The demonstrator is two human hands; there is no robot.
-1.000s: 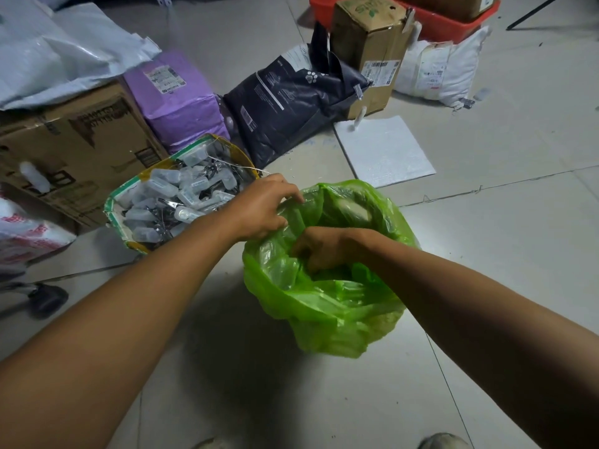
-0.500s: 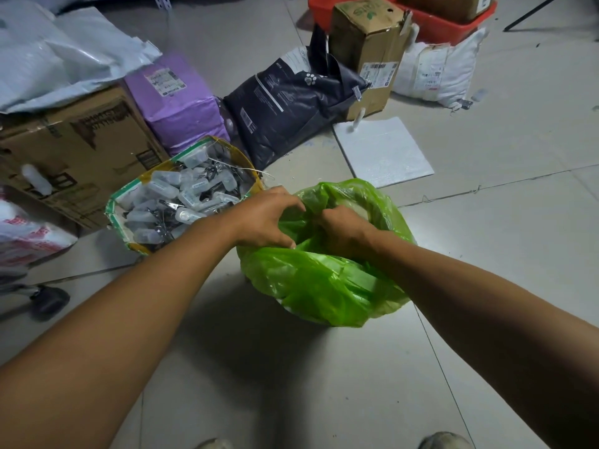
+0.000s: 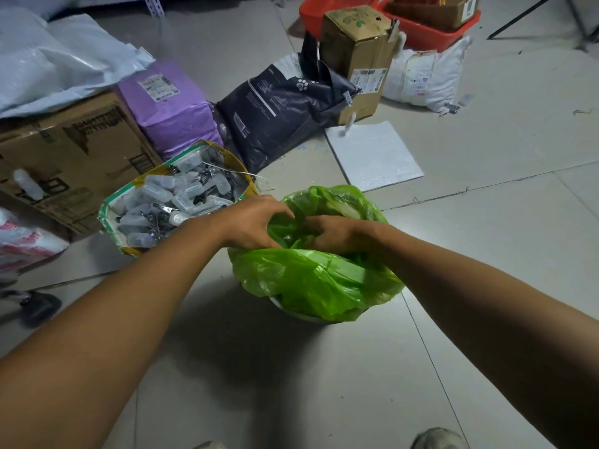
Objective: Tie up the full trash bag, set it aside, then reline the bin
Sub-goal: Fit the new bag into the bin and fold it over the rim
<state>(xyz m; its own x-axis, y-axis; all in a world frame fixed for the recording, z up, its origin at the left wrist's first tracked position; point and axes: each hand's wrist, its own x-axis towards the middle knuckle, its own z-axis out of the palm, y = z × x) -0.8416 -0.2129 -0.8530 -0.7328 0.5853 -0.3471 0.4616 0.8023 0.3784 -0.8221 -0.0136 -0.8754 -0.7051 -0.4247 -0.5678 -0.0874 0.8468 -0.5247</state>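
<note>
A bright green trash bag (image 3: 311, 280) sits in a small bin on the tiled floor; only a pale sliver of the bin's rim (image 3: 301, 314) shows under the bag's near side. My left hand (image 3: 251, 223) grips the bag's edge at the left of the opening, its fingers curled into the plastic. My right hand (image 3: 337, 233) grips gathered plastic at the middle of the opening, close to the left hand. The near edge of the bag is pulled up and over the bin; the bag's contents are hidden.
A tub of small clear bottles and clips (image 3: 175, 196) stands just left of the bin. Behind are a cardboard box (image 3: 71, 157), a purple parcel (image 3: 168, 105), a dark bag (image 3: 285, 102), a white sheet (image 3: 372, 153) and red crates (image 3: 428, 30). A shoe tip (image 3: 437, 439) shows at the bottom.
The right hand has come up out of the bag toward the left hand, and the near side of the bag has been drawn upward, uncovering the bin's rim.
</note>
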